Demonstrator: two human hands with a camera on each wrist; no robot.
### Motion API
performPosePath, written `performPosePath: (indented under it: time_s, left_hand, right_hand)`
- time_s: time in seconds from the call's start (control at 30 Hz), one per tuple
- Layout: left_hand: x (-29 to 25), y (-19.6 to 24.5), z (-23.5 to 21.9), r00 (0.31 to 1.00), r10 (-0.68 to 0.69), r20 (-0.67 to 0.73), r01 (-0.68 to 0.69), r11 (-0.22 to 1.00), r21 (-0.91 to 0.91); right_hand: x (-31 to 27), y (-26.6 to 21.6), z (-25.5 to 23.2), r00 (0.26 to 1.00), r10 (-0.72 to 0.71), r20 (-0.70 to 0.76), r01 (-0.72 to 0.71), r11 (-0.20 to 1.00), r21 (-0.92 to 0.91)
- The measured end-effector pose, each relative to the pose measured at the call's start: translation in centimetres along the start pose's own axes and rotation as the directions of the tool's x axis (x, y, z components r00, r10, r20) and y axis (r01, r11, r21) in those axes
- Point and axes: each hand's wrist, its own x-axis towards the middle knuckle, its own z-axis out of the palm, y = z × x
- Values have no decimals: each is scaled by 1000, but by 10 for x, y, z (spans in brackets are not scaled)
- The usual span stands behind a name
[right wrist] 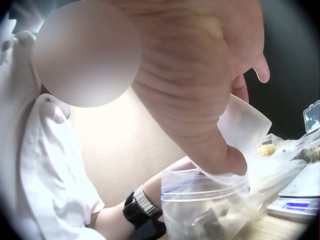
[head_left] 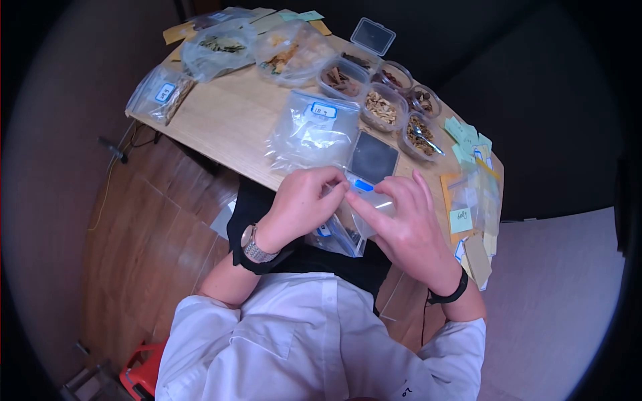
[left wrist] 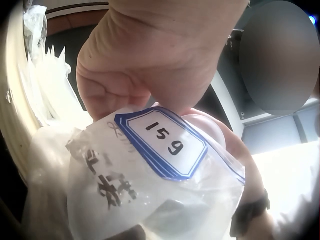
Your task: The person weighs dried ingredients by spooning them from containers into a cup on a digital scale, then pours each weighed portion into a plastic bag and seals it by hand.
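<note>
My left hand (head_left: 301,204) pinches the top of a clear zip bag (left wrist: 195,200) over the near table edge. The bag bears a blue-bordered label (left wrist: 162,142) reading 159, and a few darker pieces show through its plastic. My right hand (head_left: 413,230) grips a thin translucent plastic dish (right wrist: 245,122), tilted, its lower edge right at the bag's mouth in the right wrist view. Both hands' fingertips come close together in the head view. Just beyond them stands a digital scale (head_left: 372,156) with a dark pan and a lit blue display (head_left: 363,185).
A larger clear zip bag (head_left: 311,137) lies left of the scale. Behind it are plastic tubs of dried pieces, including pale slices (head_left: 380,108) and a tub with a spoon (head_left: 422,136). More filled bags (head_left: 221,50) line the far edge; green paper slips (head_left: 463,134) lie right.
</note>
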Motion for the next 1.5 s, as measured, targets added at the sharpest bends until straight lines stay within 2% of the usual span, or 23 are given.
performPosePath:
  time_s: [0.23, 0.33, 0.37, 0.43, 0.5, 0.57, 0.63, 0.73, 0.8, 0.83, 0.9, 0.93, 1.0, 1.07, 1.1, 1.13, 1.23, 1.3, 1.37, 1.4, 1.43, 1.47, 1.5]
  left_hand:
    - [-17, 15, -14, 996, 73, -48, -72, 997, 13]
    - [-42, 23, -29, 982, 158, -101, -162, 986, -26]
    - [-48, 22, -32, 981, 169, -97, -172, 985, -23]
    - [-60, 19, -36, 986, 118, -119, -130, 986, -100]
    - [-68, 13, -36, 989, 88, -117, -104, 985, -137]
    - [-73, 9, -37, 983, -9, -184, -38, 967, -252]
    - [-78, -4, -39, 981, -4, -196, -41, 974, -225]
    - [-81, -15, -39, 965, -63, -256, -6, 965, -261]
    - [-82, -20, -36, 959, -86, -270, 5, 957, -288]
    - [-83, -21, -36, 950, -121, -288, 23, 947, -321]
    - [-81, -19, -37, 949, -137, -284, 35, 941, -338]
    - [-81, -19, -37, 946, -152, -285, 43, 934, -354]
    - [-78, -18, -34, 943, -165, -289, 43, 922, -385]
    - [-75, -21, -30, 947, -160, -279, 35, 914, -405]
    - [-73, -20, -29, 949, -162, -269, 45, 918, -393]
    - [-71, -19, -27, 952, -158, -263, 47, 923, -383]
    - [-71, -14, -26, 955, -188, -229, 84, 912, -400]
    - [-73, -13, -29, 953, -218, -210, 112, 898, -425]
    - [-74, -15, -35, 993, 36, -116, -75, 932, -355]
    - [-72, -20, -40, 987, 147, -62, -159, 947, -278]
    - [-69, -18, -37, 987, 153, -45, -160, 946, -282]
    - [-68, -14, -33, 987, 157, -25, -154, 904, -398]
    - [-68, -11, -30, 987, 162, -3, -141, 849, -509]
  right_hand:
    - [-7, 11, -14, 993, 78, -94, -71, 994, 80]
    - [-17, 43, 6, 842, 488, -231, -373, 835, 404]
    - [-16, 53, 19, 838, 489, -241, -373, 836, 402]
    - [-13, 77, 50, 753, 640, -154, -430, 656, 621]
    - [-12, 94, 79, 757, 630, -174, -434, 684, 586]
    - [-2, 93, 90, 725, 683, -84, -480, 589, 650]
    - [3, 92, 91, 734, 675, -76, -460, 577, 675]
    - [3, 93, 93, 725, 686, -64, -539, 623, 566]
    - [-2, 91, 94, 783, 596, -180, -506, 777, 374]
    - [-5, 87, 91, 781, 598, -181, -507, 776, 376]
    - [-15, 66, 78, 745, 545, -386, -493, 839, 233]
    - [-22, 54, 71, 749, 546, -375, -490, 838, 240]
    - [-41, 23, 57, 852, 504, -140, -368, 768, 525]
    - [-48, -13, 59, 944, 331, 3, -231, 652, 722]
    - [-46, -28, 63, 958, 281, 59, -225, 606, 763]
    - [-46, -40, 70, 961, 275, 7, -190, 647, 738]
    - [-44, -56, 80, 939, 327, -111, -160, 697, 699]
    - [-50, -55, 90, 909, 409, -84, -205, 613, 763]
    - [-48, -54, 89, 870, 484, -96, -243, 590, 770]
    - [-50, -51, 89, 836, 548, -16, -271, 438, 857]
    - [-53, -49, 89, 798, 599, 72, -288, 273, 918]
    - [-56, -46, 93, 806, 583, 101, -244, 171, 955]
    - [-57, -44, 90, 794, 600, 97, -244, 169, 955]
